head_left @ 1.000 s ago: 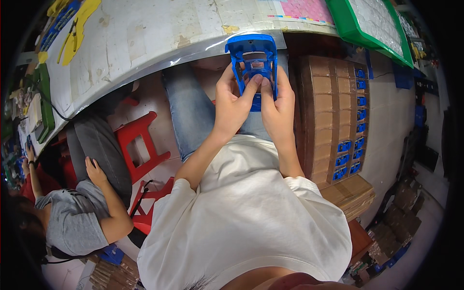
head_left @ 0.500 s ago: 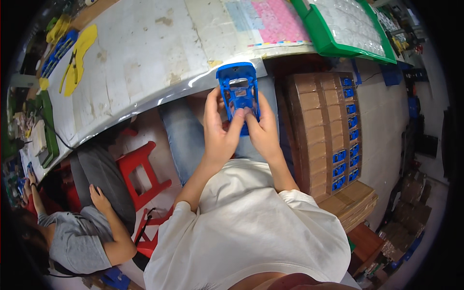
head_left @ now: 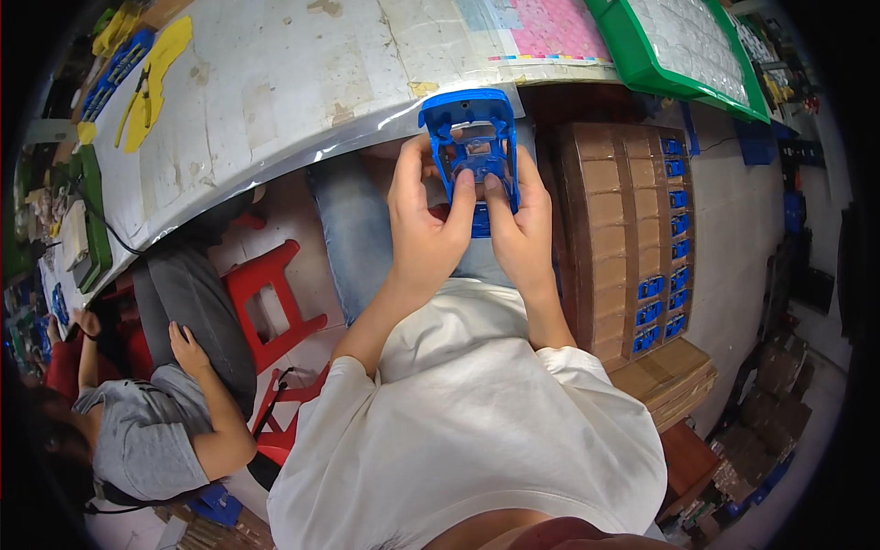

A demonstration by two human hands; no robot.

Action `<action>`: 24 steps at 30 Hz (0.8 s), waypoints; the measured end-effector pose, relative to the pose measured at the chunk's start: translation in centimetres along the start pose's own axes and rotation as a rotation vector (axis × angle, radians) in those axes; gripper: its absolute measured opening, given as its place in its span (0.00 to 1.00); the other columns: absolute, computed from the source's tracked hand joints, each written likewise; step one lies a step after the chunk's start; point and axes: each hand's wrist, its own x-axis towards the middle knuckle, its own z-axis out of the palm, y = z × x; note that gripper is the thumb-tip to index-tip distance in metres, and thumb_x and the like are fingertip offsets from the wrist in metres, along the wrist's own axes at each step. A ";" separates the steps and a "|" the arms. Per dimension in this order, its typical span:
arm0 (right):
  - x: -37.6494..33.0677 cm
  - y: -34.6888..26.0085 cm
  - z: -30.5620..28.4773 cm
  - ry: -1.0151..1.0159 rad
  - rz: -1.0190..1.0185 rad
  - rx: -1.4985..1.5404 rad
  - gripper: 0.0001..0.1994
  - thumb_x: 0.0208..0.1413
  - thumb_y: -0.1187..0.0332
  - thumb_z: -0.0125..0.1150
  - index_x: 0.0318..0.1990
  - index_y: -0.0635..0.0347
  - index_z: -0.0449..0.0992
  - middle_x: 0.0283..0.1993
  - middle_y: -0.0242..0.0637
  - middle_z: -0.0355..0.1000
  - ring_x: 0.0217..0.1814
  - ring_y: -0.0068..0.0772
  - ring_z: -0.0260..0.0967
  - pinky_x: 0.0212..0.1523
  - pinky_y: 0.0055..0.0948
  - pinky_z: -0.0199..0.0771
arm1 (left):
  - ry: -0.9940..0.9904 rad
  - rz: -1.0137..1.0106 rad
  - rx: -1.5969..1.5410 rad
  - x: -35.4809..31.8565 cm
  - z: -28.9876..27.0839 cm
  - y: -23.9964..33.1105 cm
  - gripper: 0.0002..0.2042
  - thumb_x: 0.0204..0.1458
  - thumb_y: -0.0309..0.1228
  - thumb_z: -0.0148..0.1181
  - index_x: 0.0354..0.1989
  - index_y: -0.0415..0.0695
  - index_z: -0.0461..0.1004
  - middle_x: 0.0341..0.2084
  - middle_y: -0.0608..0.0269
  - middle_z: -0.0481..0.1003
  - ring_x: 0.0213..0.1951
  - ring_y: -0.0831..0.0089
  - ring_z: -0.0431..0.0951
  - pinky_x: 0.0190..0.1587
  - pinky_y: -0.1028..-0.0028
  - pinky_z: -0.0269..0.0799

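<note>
Your left hand [head_left: 423, 227] and right hand [head_left: 526, 229] gripped the blue shell [head_left: 467, 106] by its sides, thumbs pressed into its middle, above your jeans [head_left: 351, 225] and by the near edge of the table [head_left: 275, 82]. Too hard a push there could have bent or cracked its thin sides, and an uneven hold could have let it slip down. Your thumbs hid what they pressed, most other fingertips were out of sight behind it, and contact with the table was unclear.
</note>
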 end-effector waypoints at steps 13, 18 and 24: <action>-0.2 -1.1 0.9 -0.004 0.004 -0.073 0.13 0.48 0.82 0.42 0.43 0.66 0.62 0.28 0.41 0.68 0.28 0.24 0.66 0.29 0.22 0.66 | 0.061 -0.015 0.081 1.8 -0.9 -0.2 0.06 0.44 0.22 0.55 0.31 0.34 0.69 0.26 0.62 0.68 0.27 0.78 0.66 0.28 0.81 0.61; 0.0 0.0 0.6 -0.002 -0.008 -0.115 0.13 0.47 0.82 0.42 0.43 0.66 0.62 0.29 0.40 0.68 0.28 0.22 0.66 0.29 0.22 0.66 | 0.065 0.059 0.125 1.9 -0.8 -0.8 0.06 0.44 0.22 0.55 0.31 0.35 0.69 0.25 0.61 0.69 0.26 0.77 0.67 0.29 0.80 0.62; -0.3 -0.3 0.7 0.008 0.007 -0.021 0.12 0.48 0.83 0.41 0.42 0.66 0.63 0.28 0.38 0.68 0.27 0.20 0.65 0.29 0.21 0.65 | -0.046 -0.018 0.179 2.0 -1.0 0.6 0.07 0.47 0.24 0.55 0.33 0.38 0.66 0.23 0.66 0.69 0.24 0.84 0.69 0.24 0.84 0.65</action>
